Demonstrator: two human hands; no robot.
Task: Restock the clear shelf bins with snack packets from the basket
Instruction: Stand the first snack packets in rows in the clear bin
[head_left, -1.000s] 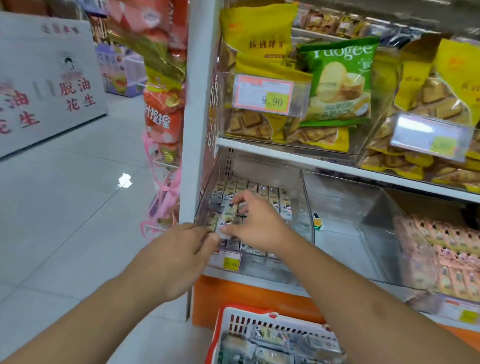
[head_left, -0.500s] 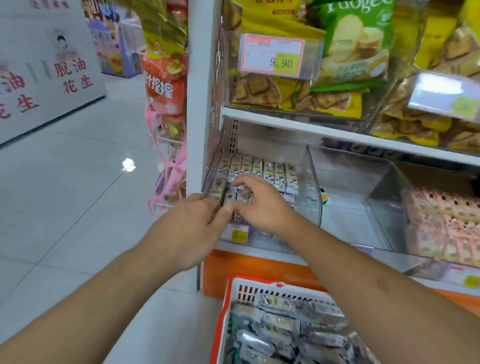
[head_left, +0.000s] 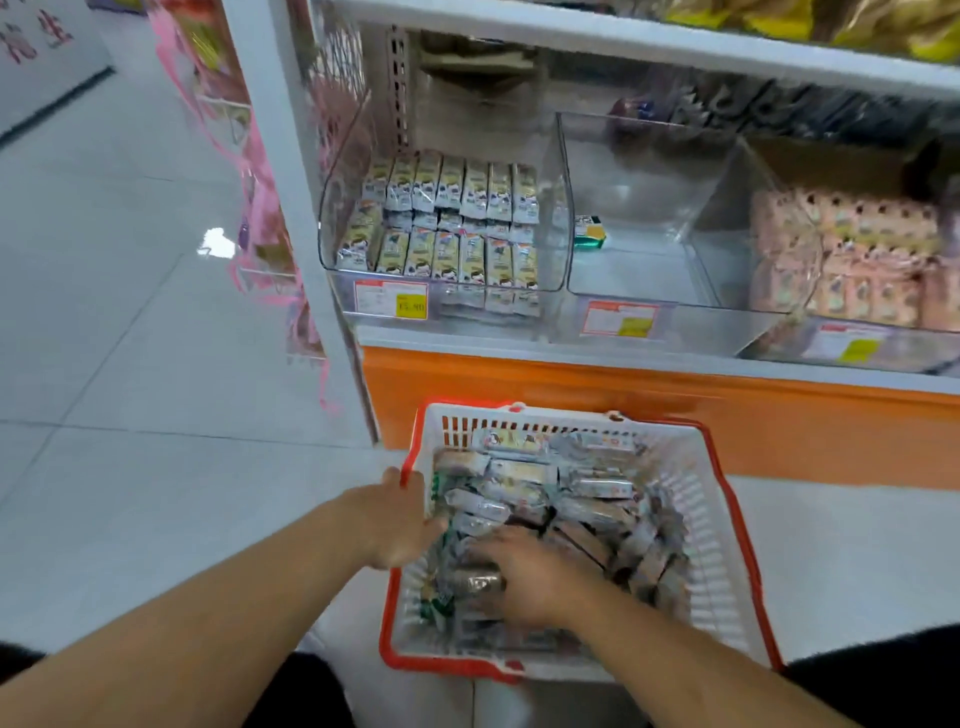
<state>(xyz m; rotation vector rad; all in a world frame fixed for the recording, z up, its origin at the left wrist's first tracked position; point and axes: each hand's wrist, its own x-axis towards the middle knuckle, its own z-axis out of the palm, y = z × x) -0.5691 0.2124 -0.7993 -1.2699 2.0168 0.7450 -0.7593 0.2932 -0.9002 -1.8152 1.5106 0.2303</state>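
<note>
1. We see the right hand (head_left: 524, 577) down in the basket (head_left: 711, 525), fingers curled around a brownish snack packet (head_left: 478, 583) in the heap; the grip looks closed on it, though blur softens the fingertips.
2. The left hand (head_left: 397, 522) lies over the basket's near-left rim, fingers reaching into the packets (head_left: 566, 499); we cannot tell whether it grasps one.
3. The basket, white with a red rim, sits on pale floor tiles (head_left: 130, 364) in a shop aisle, just near of the shelf's orange base (head_left: 571, 395).
4. Half a second ago both hands were up at the left clear bin (head_left: 447, 228); now they have dropped to the basket, and our view tilts lower.
5. That bin holds two neat rows of packets behind a price tag (head_left: 390, 299). To its right stands a nearly bare middle bin (head_left: 644, 218), then a bin of pink packets (head_left: 852, 260). Pink ribbons (head_left: 260, 208) hang at the shelf's left end.
</note>
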